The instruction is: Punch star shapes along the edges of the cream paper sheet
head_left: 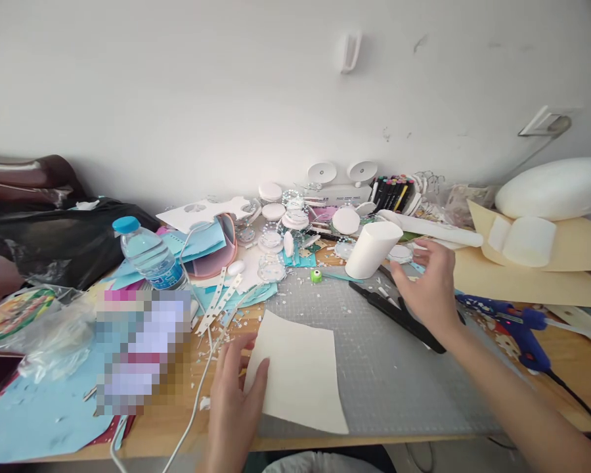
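Observation:
A cream sheet of paper lies on the grey cutting mat, slightly curved along its edges. At the sheet's left edge is my left hand, thumb over the paper and fingers apart in a loose curve. My right hand hovers above the mat with thumb and fingers spread, nothing between them. Just left of it stands a white foam cylinder, slightly tilted. Below the right hand lies a black craft knife or similar long black tool, partly covered by the hand.
A blue glue gun lies at the right with its cord. White foam discs, markers and paper scraps crowd the back. A water bottle and a white cable are at the left. A large foam shape sits back right.

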### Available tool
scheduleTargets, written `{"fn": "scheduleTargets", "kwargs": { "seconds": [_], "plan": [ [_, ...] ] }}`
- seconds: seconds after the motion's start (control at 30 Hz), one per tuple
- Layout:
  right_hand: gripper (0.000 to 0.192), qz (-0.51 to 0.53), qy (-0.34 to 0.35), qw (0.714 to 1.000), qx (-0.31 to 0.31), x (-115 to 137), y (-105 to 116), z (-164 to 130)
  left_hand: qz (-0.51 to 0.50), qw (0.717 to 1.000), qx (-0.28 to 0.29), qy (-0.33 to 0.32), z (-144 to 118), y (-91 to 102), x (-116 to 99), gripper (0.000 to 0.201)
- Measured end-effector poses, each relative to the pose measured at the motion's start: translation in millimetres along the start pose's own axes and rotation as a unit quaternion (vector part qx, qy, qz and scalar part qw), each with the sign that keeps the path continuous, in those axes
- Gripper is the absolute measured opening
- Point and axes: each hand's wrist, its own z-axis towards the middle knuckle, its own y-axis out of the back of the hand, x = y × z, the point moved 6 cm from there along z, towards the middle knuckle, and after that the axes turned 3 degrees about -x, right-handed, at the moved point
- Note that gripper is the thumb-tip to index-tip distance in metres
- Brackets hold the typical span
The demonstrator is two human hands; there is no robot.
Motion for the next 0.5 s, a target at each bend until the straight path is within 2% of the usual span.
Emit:
{"fn": "scheduleTargets", "kwargs": {
  "seconds": [0.07, 0.17, 0.23, 0.4, 0.5],
  "plan": [
    [0.047, 0.005, 0.015, 0.999, -0.028, 11, 1, 4, -0.047, 0.998, -0.029, 0.026, -15, -9.0, 3, 0.027],
    [0.034, 0.028, 0.070, 0.997, -0.034, 36, 1, 0, -0.085, 0.996, -0.021, 0.023, -34, -24.6, 5, 0.026],
    [0.024, 0.057, 0.108, 0.992, 0.018, 52, -5, -8, -0.098, 0.995, -0.005, 0.010, -41, -29.3, 4, 0.024],
    [0.019, 0.129, 0.144, 0.954, 0.231, 72, -28, -42, -0.068, 0.996, 0.040, -0.043, -46, -22.6, -1, 0.021],
    [0.020, 0.118, 0.161, 0.937, 0.288, 74, -35, -58, -0.036, 0.994, 0.063, -0.081, -45, -17.5, -5, 0.016]
  ]
}}
